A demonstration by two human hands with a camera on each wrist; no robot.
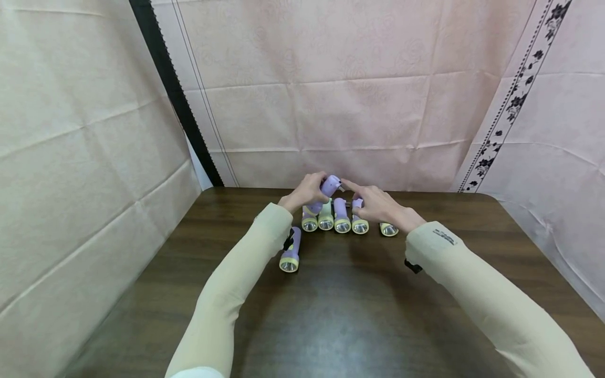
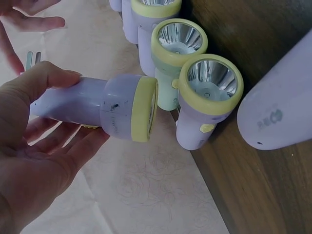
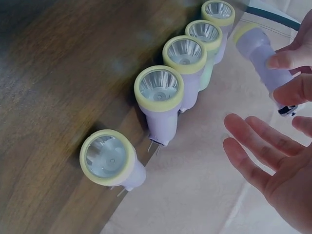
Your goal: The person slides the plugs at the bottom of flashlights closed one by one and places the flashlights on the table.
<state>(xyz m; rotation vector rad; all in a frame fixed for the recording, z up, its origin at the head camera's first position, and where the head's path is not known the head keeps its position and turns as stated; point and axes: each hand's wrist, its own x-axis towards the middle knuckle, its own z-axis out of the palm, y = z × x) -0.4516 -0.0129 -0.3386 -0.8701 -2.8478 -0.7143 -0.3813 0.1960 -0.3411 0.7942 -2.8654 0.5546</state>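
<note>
My left hand (image 1: pixel 315 190) grips a purple flashlight with a yellow head (image 2: pixel 105 107) by its body, thumb on top and fingers underneath, lifted above the table's far edge. Two metal plug prongs (image 2: pixel 33 57) stick out of its rear end. My right hand (image 3: pixel 265 156) is open with fingers spread; its index finger (image 1: pixel 347 185) points close to that rear end. Below the hands, several more flashlights (image 1: pixel 342 221) lie side by side in a row, lenses facing me. The one at the right end (image 3: pixel 108 158) lies slightly apart.
One more flashlight (image 1: pixel 290 256) lies alone nearer to me, beside my left forearm. The dark wooden table (image 1: pixel 340 315) is hemmed in by pink cloth walls (image 1: pixel 340 115) at the back and on both sides.
</note>
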